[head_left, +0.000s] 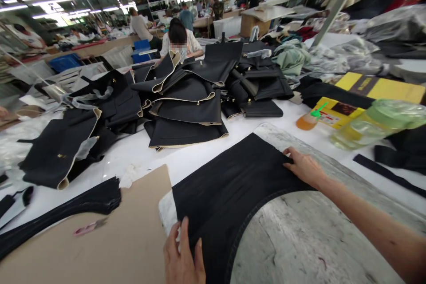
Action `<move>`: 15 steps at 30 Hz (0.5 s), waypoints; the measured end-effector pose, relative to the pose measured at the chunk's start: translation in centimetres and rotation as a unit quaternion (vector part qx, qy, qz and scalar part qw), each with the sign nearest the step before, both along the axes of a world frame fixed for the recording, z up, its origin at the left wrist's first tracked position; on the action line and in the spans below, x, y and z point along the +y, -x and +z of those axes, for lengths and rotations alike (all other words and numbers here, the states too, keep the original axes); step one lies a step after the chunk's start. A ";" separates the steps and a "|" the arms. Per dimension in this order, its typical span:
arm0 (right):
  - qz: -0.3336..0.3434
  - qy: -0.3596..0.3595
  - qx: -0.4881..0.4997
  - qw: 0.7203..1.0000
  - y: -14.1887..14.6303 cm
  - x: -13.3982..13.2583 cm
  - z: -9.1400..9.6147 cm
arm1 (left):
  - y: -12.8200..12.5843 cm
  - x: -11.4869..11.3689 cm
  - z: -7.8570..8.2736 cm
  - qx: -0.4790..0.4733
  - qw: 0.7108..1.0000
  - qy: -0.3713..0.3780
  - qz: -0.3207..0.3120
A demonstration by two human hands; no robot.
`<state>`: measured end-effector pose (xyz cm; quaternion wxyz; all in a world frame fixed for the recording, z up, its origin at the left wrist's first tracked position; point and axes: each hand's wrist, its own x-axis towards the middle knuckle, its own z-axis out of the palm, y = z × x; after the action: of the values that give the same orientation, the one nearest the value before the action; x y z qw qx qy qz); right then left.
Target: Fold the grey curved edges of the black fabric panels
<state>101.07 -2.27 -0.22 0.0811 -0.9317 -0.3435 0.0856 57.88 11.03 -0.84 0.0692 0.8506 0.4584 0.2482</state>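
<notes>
A curved piece of black fabric (229, 186) lies spread over a grey, worn padded board (299, 239) in front of me. My left hand (183, 257) rests flat on the fabric's near left edge, fingers stretched out. My right hand (304, 166) lies flat on the fabric's far right edge, fingers extended, holding nothing.
A brown cardboard sheet (109, 235) lies at the left with a pink scrap on it. A heap of black garment pieces with cream lining (186, 93) fills the white table behind. A green-capped bottle (309, 120), a plastic bottle (376, 124) and a yellow box (382, 86) sit right. People work at far tables.
</notes>
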 end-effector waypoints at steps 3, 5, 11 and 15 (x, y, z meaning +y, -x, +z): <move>0.015 -0.009 -0.033 0.999 1.2 0.0 0.6 | -0.4 0.2 -0.1 0.056 0.979 -0.045 -0.192; 0.034 -0.015 -0.070 0.997 2.0 -0.1 0.7 | -0.7 0.0 0.1 0.111 0.962 -0.020 -0.250; 0.053 -0.033 -0.117 0.991 3.5 -0.4 0.6 | -1.5 -0.9 0.5 0.147 0.966 0.038 -0.212; 0.016 -0.076 -0.086 0.993 4.3 -0.6 2.6 | -1.7 -1.7 2.4 0.138 0.968 0.112 -0.180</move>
<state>96.75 -2.89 2.36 0.1207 -0.9211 -0.3697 -0.0196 59.56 9.28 1.57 0.1436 0.9318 0.3279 0.0592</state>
